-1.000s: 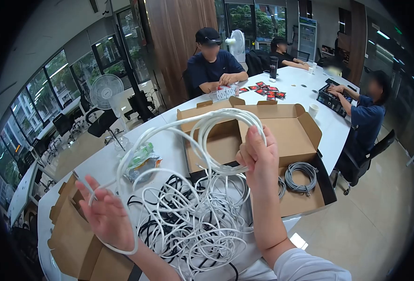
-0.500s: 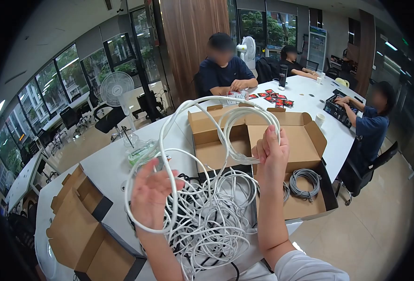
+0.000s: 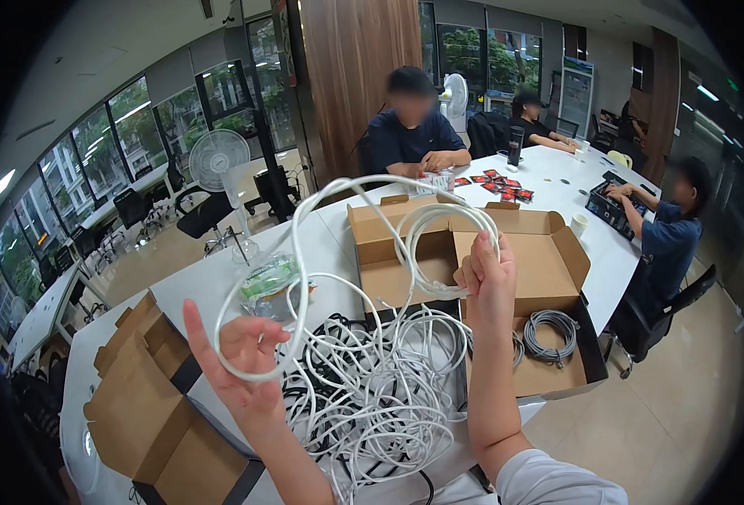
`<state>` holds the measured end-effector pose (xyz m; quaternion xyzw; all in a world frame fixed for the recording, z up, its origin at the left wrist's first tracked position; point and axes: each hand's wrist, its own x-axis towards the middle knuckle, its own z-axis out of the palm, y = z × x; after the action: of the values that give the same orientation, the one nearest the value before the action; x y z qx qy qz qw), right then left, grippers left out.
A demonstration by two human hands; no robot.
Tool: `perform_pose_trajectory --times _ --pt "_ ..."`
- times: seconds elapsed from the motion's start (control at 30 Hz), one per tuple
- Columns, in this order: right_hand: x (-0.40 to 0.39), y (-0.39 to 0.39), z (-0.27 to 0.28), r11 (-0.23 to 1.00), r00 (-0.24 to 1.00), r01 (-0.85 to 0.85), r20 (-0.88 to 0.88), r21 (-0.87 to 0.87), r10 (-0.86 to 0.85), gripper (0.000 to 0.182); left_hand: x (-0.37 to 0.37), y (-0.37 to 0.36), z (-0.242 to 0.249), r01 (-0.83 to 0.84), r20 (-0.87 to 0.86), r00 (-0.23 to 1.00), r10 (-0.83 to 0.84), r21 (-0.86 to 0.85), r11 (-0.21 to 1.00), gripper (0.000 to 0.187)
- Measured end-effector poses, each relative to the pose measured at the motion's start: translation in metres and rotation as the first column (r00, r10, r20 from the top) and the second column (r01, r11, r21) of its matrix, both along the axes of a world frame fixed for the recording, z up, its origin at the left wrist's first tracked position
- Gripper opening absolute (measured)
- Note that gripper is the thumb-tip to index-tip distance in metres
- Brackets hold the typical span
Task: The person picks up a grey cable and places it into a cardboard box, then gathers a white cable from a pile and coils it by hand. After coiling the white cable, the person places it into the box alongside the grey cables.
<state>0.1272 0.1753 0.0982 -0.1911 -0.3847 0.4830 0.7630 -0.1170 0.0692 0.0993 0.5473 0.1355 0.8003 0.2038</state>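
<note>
My right hand (image 3: 486, 268) is closed around a coil of white cable (image 3: 405, 244), held up above the table. From that coil a wide loose loop (image 3: 302, 278) of the same cable arches over to the left and hangs down across the palm of my left hand (image 3: 246, 362). The left hand's index finger points up and the others are loosely bent, apart, not gripping the loop. Below both hands lies a tangled heap of white and black cables (image 3: 389, 404).
An open cardboard box (image 3: 587, 353) on the right holds a coiled grey cable (image 3: 549, 335). Another open box (image 3: 149, 404) stands on the left. Green-and-clear plastic packaging (image 3: 271, 278) lies behind the heap. Several people sit around the table, near red packets (image 3: 502, 185) and a paper cup (image 3: 579, 224).
My left hand has moved down and to the left, its index finger now raised; the loose loop has shifted with it. My right hand still holds the coil in nearly the same place.
</note>
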Motion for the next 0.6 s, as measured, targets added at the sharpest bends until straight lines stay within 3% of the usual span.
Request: perform_pose_trajectory --times 0.07,0.1,0.2,0.3,0.4,0.43,0.53,0.6 --pt "-0.003 -0.002 -0.001 1.000 0.995 -0.022 0.096 -0.003 0.022 0.015 0.003 -0.003 0.000 -0.151 -0.036 0.988 0.148 -0.089 0.984 0.094" --pt "-0.003 -0.003 -0.002 0.999 0.988 -0.037 0.147 -0.004 0.037 0.015 0.000 0.002 -0.004 -0.170 -0.027 0.985 0.168 -0.069 0.983 0.080" --pt "-0.007 -0.007 0.000 0.996 0.958 -0.077 0.275 -0.042 0.085 0.018 -0.016 0.006 -0.016 -0.238 0.049 0.968 0.248 -0.154 0.959 0.062" --pt "-0.004 -0.012 0.002 0.988 0.911 -0.133 0.383 -0.081 0.154 0.019 -0.030 0.005 -0.014 -0.200 0.206 0.953 0.222 -0.122 0.972 0.049" --pt "-0.002 -0.013 0.002 0.990 0.932 -0.122 0.334 -0.077 0.141 0.019 -0.043 0.001 -0.005 -0.034 0.434 0.901 -0.002 0.076 0.997 0.046" --pt "-0.001 -0.013 0.002 0.992 0.942 -0.110 0.312 -0.066 0.126 0.018 -0.054 0.000 -0.005 -0.038 0.517 0.856 0.009 0.047 0.998 0.049" --pt "0.000 -0.011 0.001 0.997 0.967 -0.073 0.241 -0.022 0.076 0.019 -0.079 -0.007 -0.006 0.335 0.558 0.696 -0.453 0.306 0.891 0.050" --pt "-0.003 -0.012 0.000 0.999 0.975 -0.039 0.219 0.022 0.033 0.020 -0.085 -0.009 -0.009 0.488 0.516 0.620 -0.591 0.336 0.806 0.048"
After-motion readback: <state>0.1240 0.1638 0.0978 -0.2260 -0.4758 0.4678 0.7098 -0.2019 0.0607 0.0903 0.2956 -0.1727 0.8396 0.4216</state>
